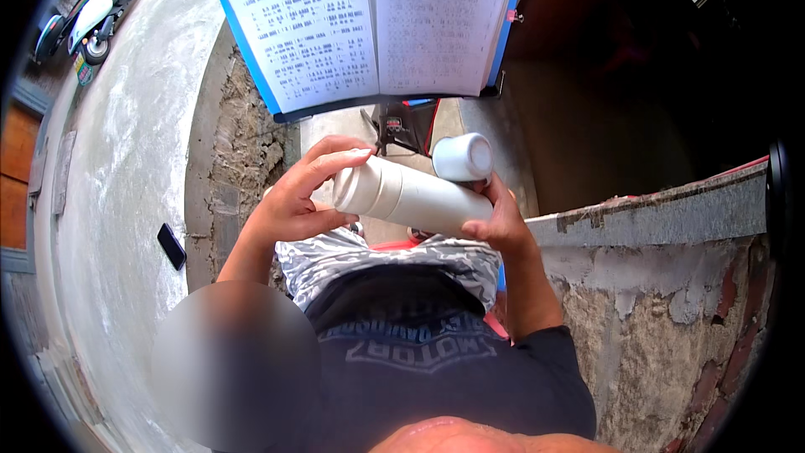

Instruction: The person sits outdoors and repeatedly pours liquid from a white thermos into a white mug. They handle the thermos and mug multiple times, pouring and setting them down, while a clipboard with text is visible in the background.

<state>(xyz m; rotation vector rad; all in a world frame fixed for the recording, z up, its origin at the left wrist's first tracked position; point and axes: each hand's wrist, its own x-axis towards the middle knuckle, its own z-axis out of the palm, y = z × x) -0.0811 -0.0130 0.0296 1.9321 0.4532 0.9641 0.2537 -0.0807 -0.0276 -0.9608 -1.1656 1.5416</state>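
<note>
A white vacuum flask (418,195) lies tilted across the space above my lap, its ringed top end to the left and its base to the right. My left hand (308,192) is closed round the top end, thumb below and fingers above. The flask's base rests in my right hand (502,214), with the thumb on its near side. A small white cup (463,157) sits just above the flask, against the fingers of my right hand, its round bottom turned to the right. Whether the flask's top is loose or tight cannot be told.
An open book of written sheets (376,31) in a blue folder stands on a black stand ahead. A smartphone (172,246) lies on the pale concrete at left. A scooter (94,19) is parked far left. A rough, worn wall (629,327) runs along the right.
</note>
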